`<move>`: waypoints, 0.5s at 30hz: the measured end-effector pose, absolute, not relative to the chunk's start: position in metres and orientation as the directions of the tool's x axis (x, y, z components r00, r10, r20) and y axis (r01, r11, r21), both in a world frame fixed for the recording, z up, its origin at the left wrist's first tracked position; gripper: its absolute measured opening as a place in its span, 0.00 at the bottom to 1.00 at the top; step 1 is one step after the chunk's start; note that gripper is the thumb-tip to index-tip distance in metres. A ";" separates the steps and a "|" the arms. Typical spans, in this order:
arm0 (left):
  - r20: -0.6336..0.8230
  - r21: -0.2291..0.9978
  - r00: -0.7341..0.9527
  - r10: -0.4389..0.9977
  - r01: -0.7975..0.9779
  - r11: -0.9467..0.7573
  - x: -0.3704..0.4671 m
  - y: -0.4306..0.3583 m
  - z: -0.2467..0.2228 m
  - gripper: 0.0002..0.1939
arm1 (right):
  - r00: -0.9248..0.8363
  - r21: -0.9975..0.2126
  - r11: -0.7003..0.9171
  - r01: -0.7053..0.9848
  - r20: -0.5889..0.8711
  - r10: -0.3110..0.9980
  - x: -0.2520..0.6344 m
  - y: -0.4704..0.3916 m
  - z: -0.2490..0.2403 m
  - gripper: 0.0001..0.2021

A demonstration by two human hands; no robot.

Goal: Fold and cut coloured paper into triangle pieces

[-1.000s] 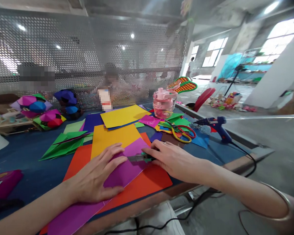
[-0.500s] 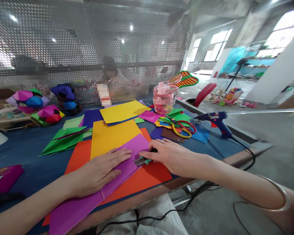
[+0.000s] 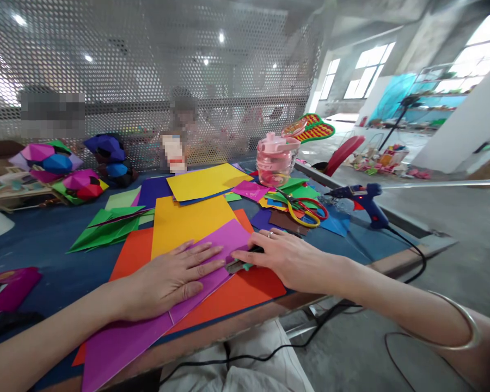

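My left hand [image 3: 173,280] lies flat with its fingers spread on a folded purple sheet [image 3: 126,348]. Wrapped round a utility cutter [image 3: 237,265] is my right hand [image 3: 275,256]; the cutter's metal end rests at the purple sheet's right edge. Under the purple sheet lie an orange sheet [image 3: 253,288] and a yellow-orange sheet [image 3: 179,223]. Another yellow sheet [image 3: 208,181] is further back, on top of blue paper.
Scissors [image 3: 306,212] lie on coloured scraps at right, near a pink bottle [image 3: 274,160] and a blue glue gun [image 3: 365,201] with a black cable. Green folded papers [image 3: 106,228] and paper polyhedra [image 3: 81,186] are at left. A perforated screen [image 3: 147,71] stands behind.
The fingers of my left hand have spread a little and shifted slightly to the right on the purple sheet. My right hand keeps its grip on the cutter, with hardly any movement.
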State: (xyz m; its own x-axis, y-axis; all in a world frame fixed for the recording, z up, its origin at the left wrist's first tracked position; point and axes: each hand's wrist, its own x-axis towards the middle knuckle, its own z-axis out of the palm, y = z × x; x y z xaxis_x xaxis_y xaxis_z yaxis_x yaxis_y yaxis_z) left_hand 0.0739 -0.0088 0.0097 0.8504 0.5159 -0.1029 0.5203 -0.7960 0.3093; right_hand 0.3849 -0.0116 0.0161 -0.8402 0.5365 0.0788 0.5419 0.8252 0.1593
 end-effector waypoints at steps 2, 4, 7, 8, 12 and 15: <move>-0.103 0.312 0.849 0.518 0.522 -0.794 0.075 -0.009 0.010 0.27 | -0.842 0.160 0.827 0.539 0.085 0.532 0.385 -0.012 0.015 0.35; -0.097 0.320 0.848 0.522 0.523 -0.790 0.075 -0.009 0.011 0.27 | -0.840 0.156 0.825 0.543 0.094 0.535 0.386 -0.014 0.014 0.35; -0.089 0.327 0.851 0.518 0.516 -0.792 0.076 -0.010 0.012 0.27 | -0.829 0.147 0.816 0.559 0.102 0.549 0.389 -0.017 0.012 0.36; -0.088 0.328 0.852 0.515 0.513 -0.793 0.076 -0.010 0.012 0.27 | -0.826 0.146 0.813 0.564 0.101 0.555 0.389 -0.018 0.012 0.36; -0.078 0.333 0.856 0.512 0.506 -0.795 0.075 -0.011 0.013 0.27 | -0.820 0.146 0.807 0.572 0.072 0.568 0.390 -0.020 0.013 0.36; -0.050 0.348 0.854 0.517 0.500 -0.793 0.076 -0.011 0.013 0.27 | -0.817 0.150 0.804 0.575 0.055 0.574 0.387 -0.020 0.015 0.36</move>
